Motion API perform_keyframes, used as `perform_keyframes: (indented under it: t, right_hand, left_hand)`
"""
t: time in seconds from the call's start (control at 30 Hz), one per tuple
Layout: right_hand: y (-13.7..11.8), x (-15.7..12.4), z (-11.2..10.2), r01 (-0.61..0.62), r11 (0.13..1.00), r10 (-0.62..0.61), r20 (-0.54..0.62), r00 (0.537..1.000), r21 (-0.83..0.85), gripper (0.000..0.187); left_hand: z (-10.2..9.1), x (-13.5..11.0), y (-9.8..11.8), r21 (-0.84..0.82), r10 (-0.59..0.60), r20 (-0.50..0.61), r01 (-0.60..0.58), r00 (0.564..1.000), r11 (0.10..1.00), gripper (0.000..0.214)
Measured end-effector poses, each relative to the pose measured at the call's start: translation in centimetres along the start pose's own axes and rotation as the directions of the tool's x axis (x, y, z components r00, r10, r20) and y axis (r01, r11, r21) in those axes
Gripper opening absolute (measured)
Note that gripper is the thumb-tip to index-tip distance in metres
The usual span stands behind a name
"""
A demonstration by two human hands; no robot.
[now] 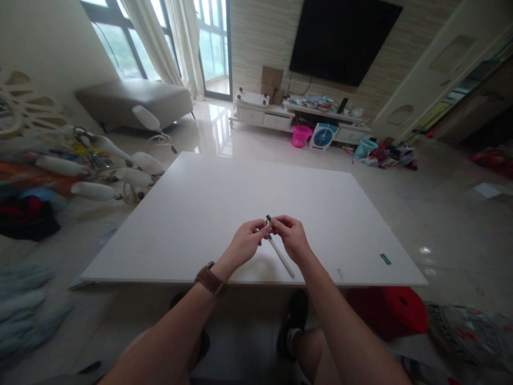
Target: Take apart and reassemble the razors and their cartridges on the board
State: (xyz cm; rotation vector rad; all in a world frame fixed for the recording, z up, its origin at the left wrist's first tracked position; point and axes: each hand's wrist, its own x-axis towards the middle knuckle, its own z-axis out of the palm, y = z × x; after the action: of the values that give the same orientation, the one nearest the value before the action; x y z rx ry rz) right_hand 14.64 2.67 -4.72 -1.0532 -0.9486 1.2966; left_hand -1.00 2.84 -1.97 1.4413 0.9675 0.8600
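Note:
Both my hands meet over the near middle of a white table (200, 214). A thin white pen (281, 259) slants from my fingers down toward the table's front edge, with a dark clip end at the top. My left hand (245, 243), with a brown watch strap on the wrist, pinches that dark top end. My right hand (292, 235) is closed round the upper part of the pen, fingertips touching those of the left.
A small teal object (385, 259) lies near the table's right front corner. A red stool (390, 310) stands under the right front edge. White chairs (120, 171) and clutter lie at the left, a TV unit (304, 115) and pink basket (301, 136) beyond.

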Motion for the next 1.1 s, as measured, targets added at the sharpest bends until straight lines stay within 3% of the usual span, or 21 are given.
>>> perform_keyframes:
  t: [0.23, 0.43, 0.67, 1.1]
  right_hand:
    - [0.0, 0.1, 0.7, 0.001, 1.0, -0.003, -0.111, 0.994, -0.014, 0.022]
    - [0.2, -0.1, 1.0, 0.011, 0.999, -0.014, -0.107, 0.994, -0.037, 0.024]
    - [0.6, 0.0, 1.0, -0.07, 0.997, 0.069, -0.077, 0.995, -0.012, 0.029]
    - [1.0, 0.0, 1.3, -0.093, 0.991, 0.099, -0.07, 0.993, 0.092, 0.03]
  left_hand:
    - [0.0, 0.4, -0.8, 0.011, -0.006, 0.018, 0.005, 1.0, 1.0, 0.034]
    - [-0.2, 0.2, -0.9, 0.092, 0.021, -0.044, -0.017, 0.999, 0.996, 0.037]
    - [-0.7, 0.4, -1.3, 0.178, 0.025, -0.076, -0.011, 0.997, 0.984, 0.039]
    - [-0.6, 0.5, -1.5, 0.226, 0.032, -0.146, 0.002, 0.989, 0.974, 0.035]
